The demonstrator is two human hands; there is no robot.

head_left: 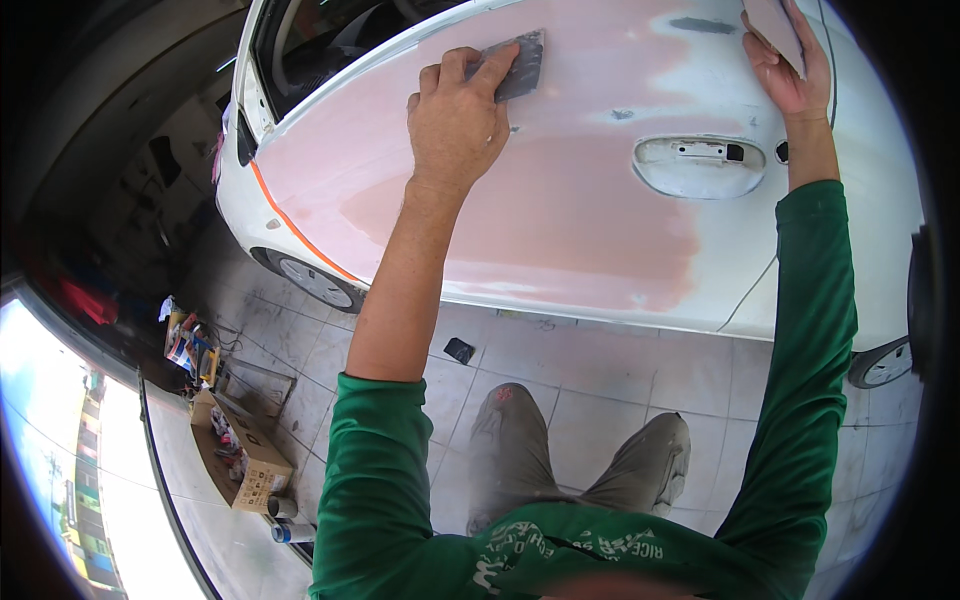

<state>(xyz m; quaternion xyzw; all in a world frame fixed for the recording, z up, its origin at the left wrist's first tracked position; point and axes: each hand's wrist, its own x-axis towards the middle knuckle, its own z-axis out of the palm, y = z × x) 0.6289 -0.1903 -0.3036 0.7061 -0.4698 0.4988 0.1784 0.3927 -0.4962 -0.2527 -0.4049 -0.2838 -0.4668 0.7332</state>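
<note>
Two hands at work here, one flat tool in each. Left hand (455, 125) has a grip on one dark grey spreader (522, 70), fingers pressed on it, and it's up against the one white car door (560, 215) with the big pinkish coat on it. Right hand (800, 88) is grasping one pale pinkish plate (777, 35) by its edge, up near the rear end of the door.

I count at least two grey smears (703, 25) on the panel, the bigger one between the two hands, plus one handle recess (699, 181) below them. Two wheels (318, 283) show, one at each end of the car. On the tiled floor (600, 378): one small dark square piece (459, 350) near the door, and one cardboard box (268, 468) off to the left, stuff inside.
</note>
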